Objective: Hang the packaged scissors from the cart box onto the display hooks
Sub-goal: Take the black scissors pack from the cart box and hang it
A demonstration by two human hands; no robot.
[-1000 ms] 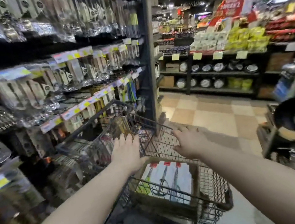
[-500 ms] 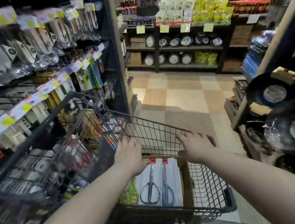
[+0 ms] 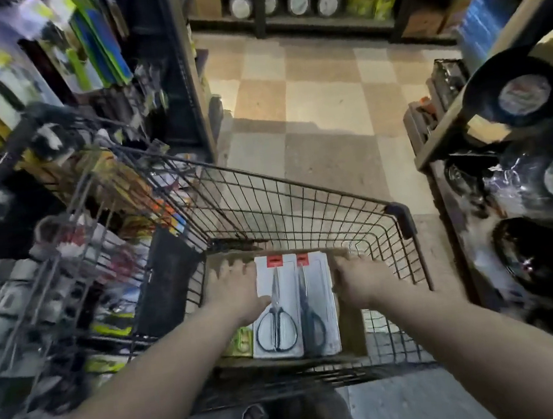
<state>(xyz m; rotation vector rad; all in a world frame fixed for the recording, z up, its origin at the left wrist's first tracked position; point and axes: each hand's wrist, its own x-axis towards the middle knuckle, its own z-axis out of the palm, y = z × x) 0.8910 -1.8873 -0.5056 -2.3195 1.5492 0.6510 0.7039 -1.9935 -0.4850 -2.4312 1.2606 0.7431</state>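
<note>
Two scissors packs (image 3: 276,312) are lying flat, side by side, in the cart box (image 3: 352,331), between the hands. Their long axes are running away from the person, pointing blade-first toward the box's far edge. The left hand (image 3: 240,294), the nearer one, is resting flat-fingered over the left pack's edge, gripping nothing. The right hand (image 3: 359,279) is sitting at the box's right edge; its grip cannot be told.

Dim store light — the floor (image 3: 321,101) is brightest at centre; the left display rack (image 3: 44,208) smears with motion blur, and wide-angle bending curves the edges.
</note>
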